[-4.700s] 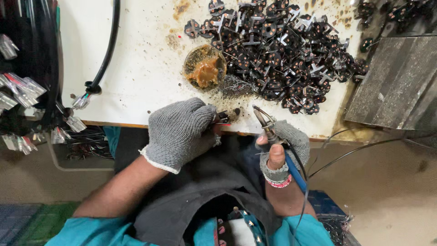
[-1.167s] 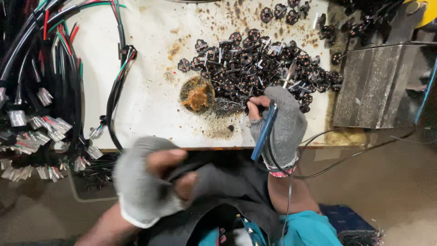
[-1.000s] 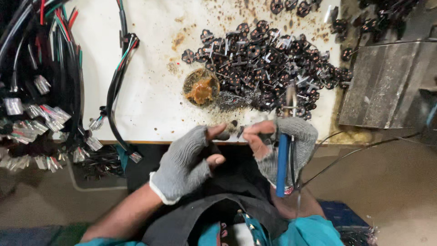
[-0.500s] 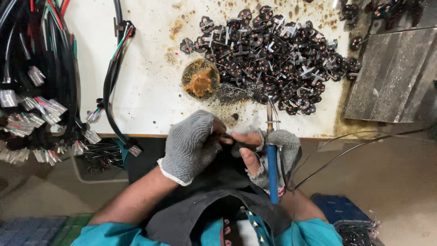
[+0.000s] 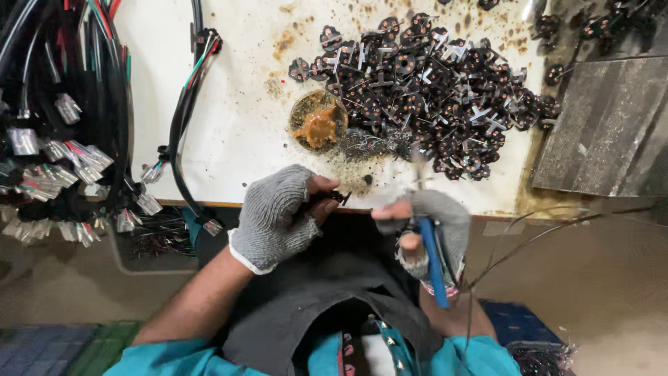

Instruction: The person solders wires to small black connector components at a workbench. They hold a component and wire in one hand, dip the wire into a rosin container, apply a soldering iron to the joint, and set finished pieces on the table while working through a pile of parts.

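My left hand (image 5: 278,216), in a grey fingerless knit glove, pinches a small black part (image 5: 335,200) at the white bench's front edge. My right hand (image 5: 428,226), gloved the same way, grips a blue-handled soldering iron (image 5: 431,261) whose blurred tip points up toward the bench. A thin cable (image 5: 536,237) runs off to the right from the iron. The two hands are a short gap apart. A large heap of small black parts with metal pins (image 5: 424,83) lies on the bench beyond them.
A round tin of brown flux paste (image 5: 318,122) sits left of the heap, with a tuft of metal wool (image 5: 365,145) beside it. Wire harnesses with white connectors (image 5: 62,139) hang at the left. A grey metal plate (image 5: 609,125) lies at the right.
My left hand came up from my lap to the bench edge holding a part. My right hand drew back from the heap with the iron and has now shifted slightly right.
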Tool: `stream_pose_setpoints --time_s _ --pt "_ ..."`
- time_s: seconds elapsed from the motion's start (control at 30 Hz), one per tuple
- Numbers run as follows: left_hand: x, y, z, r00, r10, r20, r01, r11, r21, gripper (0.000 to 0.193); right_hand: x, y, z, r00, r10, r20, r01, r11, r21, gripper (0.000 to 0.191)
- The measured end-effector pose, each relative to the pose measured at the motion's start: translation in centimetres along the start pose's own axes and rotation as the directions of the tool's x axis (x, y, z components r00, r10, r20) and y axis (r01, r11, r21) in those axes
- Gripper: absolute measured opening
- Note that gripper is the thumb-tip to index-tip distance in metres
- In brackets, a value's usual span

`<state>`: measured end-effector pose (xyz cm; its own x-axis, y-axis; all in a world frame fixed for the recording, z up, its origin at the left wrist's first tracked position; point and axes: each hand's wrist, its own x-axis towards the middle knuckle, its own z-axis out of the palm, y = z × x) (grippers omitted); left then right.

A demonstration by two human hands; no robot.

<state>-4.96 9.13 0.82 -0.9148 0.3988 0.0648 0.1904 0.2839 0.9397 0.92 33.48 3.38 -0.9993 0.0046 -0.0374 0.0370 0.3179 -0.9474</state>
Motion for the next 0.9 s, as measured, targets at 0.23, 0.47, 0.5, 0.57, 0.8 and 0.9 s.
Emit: stream_pose_setpoints --time_s 0.23,0.47,0.5,0.57,0.8,0.9 --pt "1.4 1.1 1.6 0.991 0.086 -0.104 -0.079 0.994 0.072 0.015 -4.2 7.7 0.0 0.985 -0.088 -0.145 0.119 0.969 0.219 0.053" --pt "1.9 0.9 2.4 0.993 0.068 -0.098 -0.048 0.979 0.199 0.015 -5.3 8.5 -0.1 0.966 0.125 -0.227 -0.011 0.896 0.444 0.049" --pt "1.8 0.8 2.6 0.993 0.043 -0.112 -0.012 0.965 0.260 0.016 -5.2 8.4 -0.3 0.969 0.099 -0.227 0.003 0.912 0.411 0.048" --pt "1.7 0.6 2.7 0.992 0.024 -0.123 0.011 0.962 0.273 0.017 -5.1 8.3 -0.4 0.974 0.043 -0.222 0.036 0.939 0.342 0.048" --pt "1.8 0.2 2.6 0.991 0.102 -0.089 -0.083 0.976 0.200 0.018 -4.7 8.0 -0.1 0.962 0.168 -0.216 -0.073 0.917 0.391 0.051" --pt "1.9 0.3 3.0 0.989 0.083 -0.123 -0.050 0.967 0.251 0.015 -4.5 7.8 0.0 0.973 0.121 -0.199 -0.042 0.931 0.361 0.050"
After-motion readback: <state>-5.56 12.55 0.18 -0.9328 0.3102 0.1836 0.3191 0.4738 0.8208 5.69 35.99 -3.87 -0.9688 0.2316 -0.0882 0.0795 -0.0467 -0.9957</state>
